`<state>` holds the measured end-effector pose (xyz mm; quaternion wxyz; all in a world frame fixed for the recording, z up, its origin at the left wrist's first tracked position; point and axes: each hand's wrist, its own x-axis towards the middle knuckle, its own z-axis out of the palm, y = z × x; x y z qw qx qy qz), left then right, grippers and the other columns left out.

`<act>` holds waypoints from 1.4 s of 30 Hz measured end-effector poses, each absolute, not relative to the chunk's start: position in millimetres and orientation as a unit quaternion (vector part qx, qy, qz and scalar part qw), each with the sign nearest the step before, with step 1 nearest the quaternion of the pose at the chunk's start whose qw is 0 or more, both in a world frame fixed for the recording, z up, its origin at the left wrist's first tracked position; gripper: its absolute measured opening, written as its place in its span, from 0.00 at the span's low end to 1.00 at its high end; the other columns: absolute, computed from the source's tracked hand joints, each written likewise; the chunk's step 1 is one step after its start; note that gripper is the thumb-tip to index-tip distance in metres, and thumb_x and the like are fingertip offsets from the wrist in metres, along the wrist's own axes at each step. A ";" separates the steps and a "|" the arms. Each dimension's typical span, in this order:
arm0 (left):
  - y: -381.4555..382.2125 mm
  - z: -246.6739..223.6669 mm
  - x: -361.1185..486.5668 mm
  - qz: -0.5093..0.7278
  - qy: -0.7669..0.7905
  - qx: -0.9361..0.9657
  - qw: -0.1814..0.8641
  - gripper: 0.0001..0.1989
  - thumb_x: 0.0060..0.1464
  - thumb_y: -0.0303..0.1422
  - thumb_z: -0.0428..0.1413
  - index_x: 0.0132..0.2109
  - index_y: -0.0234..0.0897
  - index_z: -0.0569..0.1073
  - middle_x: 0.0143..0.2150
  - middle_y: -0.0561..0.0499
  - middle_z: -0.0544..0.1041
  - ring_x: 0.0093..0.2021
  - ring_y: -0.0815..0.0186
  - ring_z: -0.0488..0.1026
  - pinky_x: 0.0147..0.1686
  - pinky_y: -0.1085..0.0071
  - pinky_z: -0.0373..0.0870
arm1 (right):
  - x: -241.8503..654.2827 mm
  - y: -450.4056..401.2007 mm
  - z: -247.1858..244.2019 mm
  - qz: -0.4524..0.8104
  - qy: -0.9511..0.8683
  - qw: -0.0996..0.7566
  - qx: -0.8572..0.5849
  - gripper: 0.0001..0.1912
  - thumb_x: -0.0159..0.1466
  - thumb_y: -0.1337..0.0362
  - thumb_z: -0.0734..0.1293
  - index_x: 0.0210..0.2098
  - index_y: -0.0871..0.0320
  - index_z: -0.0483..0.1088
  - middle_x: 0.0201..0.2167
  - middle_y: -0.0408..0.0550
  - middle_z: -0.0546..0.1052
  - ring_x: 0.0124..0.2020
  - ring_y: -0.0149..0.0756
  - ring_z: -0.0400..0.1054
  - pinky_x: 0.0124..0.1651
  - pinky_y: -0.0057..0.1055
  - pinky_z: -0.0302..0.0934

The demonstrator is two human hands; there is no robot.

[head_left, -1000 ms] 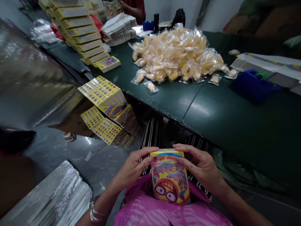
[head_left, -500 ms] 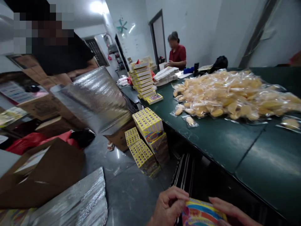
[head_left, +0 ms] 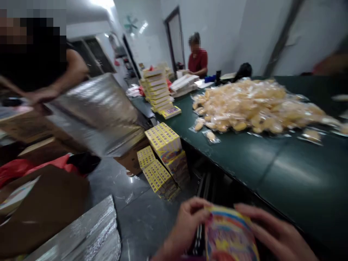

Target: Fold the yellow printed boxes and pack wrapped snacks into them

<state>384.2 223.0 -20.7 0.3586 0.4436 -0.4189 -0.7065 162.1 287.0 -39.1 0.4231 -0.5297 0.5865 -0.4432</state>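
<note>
At the bottom of the head view, a yellow box (head_left: 230, 230) with a blurred rainbow print is held between my two hands. My left hand (head_left: 187, 224) grips its upper left edge, thumb on the front and fingers bent behind. My right hand (head_left: 274, 232) lies along its right side, fingers pressed against that edge. Beyond them, stacked yellow cartons (head_left: 163, 139) with similar printing stand on the floor beside the table. A large heap of clear-wrapped pale yellow pieces (head_left: 252, 105) covers part of the green table (head_left: 288, 170).
At left, a person in black (head_left: 54, 83) holds a big silver foil bag (head_left: 100, 112). Another person in red (head_left: 198, 61) is behind the table, near a stack of yellow boxes (head_left: 157, 90). An open brown carton (head_left: 62, 195) and a silver sheet (head_left: 89, 232) lie at lower left.
My hands have raised the box, so more of its printed face shows. The view has turned slightly right. The person in black has shifted left, with an arm now stretched along the foil bag.
</note>
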 end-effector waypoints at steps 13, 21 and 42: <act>153.9 21.5 278.9 -0.744 -0.541 0.298 0.255 0.11 0.48 0.37 0.66 0.38 0.35 0.79 0.39 0.48 0.81 0.35 0.66 0.76 0.35 0.74 0.72 | 88.5 313.0 28.6 -0.581 0.526 0.467 -0.409 0.18 0.61 0.56 0.71 0.49 0.53 0.72 0.43 0.47 0.80 0.43 0.40 0.76 0.46 0.37 0.73; 163.5 13.3 199.7 -0.799 -0.524 0.253 0.149 0.15 0.55 0.41 0.60 0.44 0.35 0.78 0.40 0.46 0.80 0.38 0.65 0.76 0.39 0.72 0.71 | 43.8 340.7 11.2 -0.646 0.569 0.403 -0.311 0.13 0.56 0.59 0.76 0.40 0.55 0.77 0.34 0.45 0.81 0.33 0.36 0.76 0.36 0.30 0.74; 110.3 -6.2 169.8 -0.773 -0.585 0.193 0.151 0.12 0.53 0.40 0.62 0.41 0.38 0.75 0.36 0.51 0.79 0.34 0.67 0.74 0.35 0.75 0.70 | 32.8 302.6 15.4 -0.606 0.632 0.339 -0.343 0.17 0.62 0.57 0.69 0.50 0.52 0.71 0.42 0.47 0.79 0.40 0.40 0.75 0.41 0.36 0.72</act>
